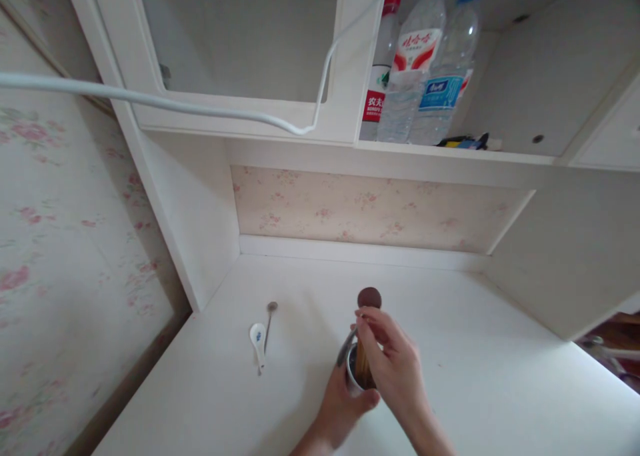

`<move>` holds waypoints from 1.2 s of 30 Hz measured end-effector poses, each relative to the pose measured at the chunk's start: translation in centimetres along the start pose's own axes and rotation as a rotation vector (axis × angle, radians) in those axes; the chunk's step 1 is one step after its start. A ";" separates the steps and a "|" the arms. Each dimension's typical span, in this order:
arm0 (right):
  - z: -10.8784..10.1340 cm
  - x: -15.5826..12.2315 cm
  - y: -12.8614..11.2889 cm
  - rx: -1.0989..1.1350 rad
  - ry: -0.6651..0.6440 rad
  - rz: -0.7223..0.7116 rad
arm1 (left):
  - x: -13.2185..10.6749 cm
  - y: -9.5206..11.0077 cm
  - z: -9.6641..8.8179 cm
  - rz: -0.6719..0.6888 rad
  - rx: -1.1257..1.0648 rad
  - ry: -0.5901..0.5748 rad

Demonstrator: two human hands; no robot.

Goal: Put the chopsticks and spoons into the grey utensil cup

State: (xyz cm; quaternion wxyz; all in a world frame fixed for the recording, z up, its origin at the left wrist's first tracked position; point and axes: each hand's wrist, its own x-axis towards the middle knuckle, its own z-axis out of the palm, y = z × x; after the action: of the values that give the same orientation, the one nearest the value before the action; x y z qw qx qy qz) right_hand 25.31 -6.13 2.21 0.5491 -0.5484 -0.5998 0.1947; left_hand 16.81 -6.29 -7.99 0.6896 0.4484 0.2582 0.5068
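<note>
My left hand [343, 403] is wrapped round a silvery cup-shaped container [351, 376] held over the white counter. Yellowish-brown sticks [364, 373] stand inside it. A dark brown round-headed utensil [369, 298], perhaps a wooden spoon, rises behind my fingers. At the container's left rim leans a grey, narrow utensil [346, 349]. My right hand [397, 363] is above the opening, thumb and fingertips pinched together near the top of the grey utensil; what they grip is too small to make out. To the left lie a white spoon with a blue mark [257, 336] and a thin metal spoon [271, 315].
Overhead, a shelf [457, 151] holds several plastic bottles [413, 76] and small items. A white cable [200, 106] hangs across the cabinet front [250, 119]. A side panel [185, 209] bounds the counter [210, 389] on the left, another panel [565, 243] on the right.
</note>
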 end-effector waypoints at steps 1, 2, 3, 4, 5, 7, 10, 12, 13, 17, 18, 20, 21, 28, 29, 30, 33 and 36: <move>-0.8 0.0 0.9 0.009 0.042 0.017 | -0.1 -0.1 0.0 0.029 -0.026 -0.031; -1.6 0.0 1.9 0.027 0.084 0.041 | -0.3 -0.3 -0.1 0.054 -0.044 -0.054; -2.2 -0.1 2.8 0.054 0.128 0.069 | -0.3 -0.5 -0.2 0.073 -0.053 -0.062; -2.8 -0.3 3.7 0.084 0.172 0.098 | -0.4 -0.7 -0.3 0.083 -0.056 -0.057; -3.2 -0.5 4.6 0.111 0.205 0.127 | -0.4 -1.0 -0.3 0.083 -0.051 -0.046; -3.7 -1.2 6.0 0.129 0.239 0.170 | -0.4 -1.3 -0.4 0.073 -0.044 -0.038; -3.8 -2.4 7.4 0.071 0.188 0.212 | -0.4 -1.5 -0.4 0.066 -0.041 -0.049; -3.6 -3.2 7.9 0.006 0.134 0.242 | -0.3 -1.5 -0.3 0.072 -0.041 -0.053; -3.5 -3.6 8.2 -0.021 0.105 0.254 | -0.3 -1.6 -0.2 0.078 -0.044 -0.052; -2.8 -4.7 9.0 -0.057 0.015 0.259 | -0.2 -1.8 0.0 0.100 -0.042 -0.050; -2.7 -4.8 9.2 -0.051 0.016 0.245 | -0.2 -1.9 0.0 0.103 -0.039 -0.051; -2.5 -5.0 9.6 -0.019 0.030 0.196 | -0.2 -2.1 -0.1 0.104 -0.028 -0.054; -2.5 -5.0 9.8 0.007 0.034 0.170 | -0.2 -2.2 -0.1 0.104 -0.022 -0.054; -2.4 -7.0 12.2 0.188 -0.018 0.244 | -0.1 -2.1 -0.1 0.095 0.026 -0.070; -2.4 -7.6 12.7 0.216 -0.033 0.256 | -0.1 -1.9 -0.1 0.094 0.042 -0.069; -2.3 -8.2 13.3 0.241 -0.060 0.262 | -0.2 -1.8 -0.2 0.094 0.059 -0.065; -1.9 -9.3 14.5 0.278 -0.182 0.257 | -0.4 -1.5 -0.5 0.092 0.103 -0.066; -1.4 -9.3 14.9 0.268 -0.257 0.239 | -0.7 -1.0 -1.1 0.066 0.154 -0.127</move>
State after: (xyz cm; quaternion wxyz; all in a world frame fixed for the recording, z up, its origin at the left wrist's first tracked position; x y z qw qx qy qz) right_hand 31.21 -9.93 -13.91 0.5092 -0.5081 -0.5645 0.4048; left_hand 16.16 -6.63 -9.42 0.6511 0.5395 0.2371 0.4784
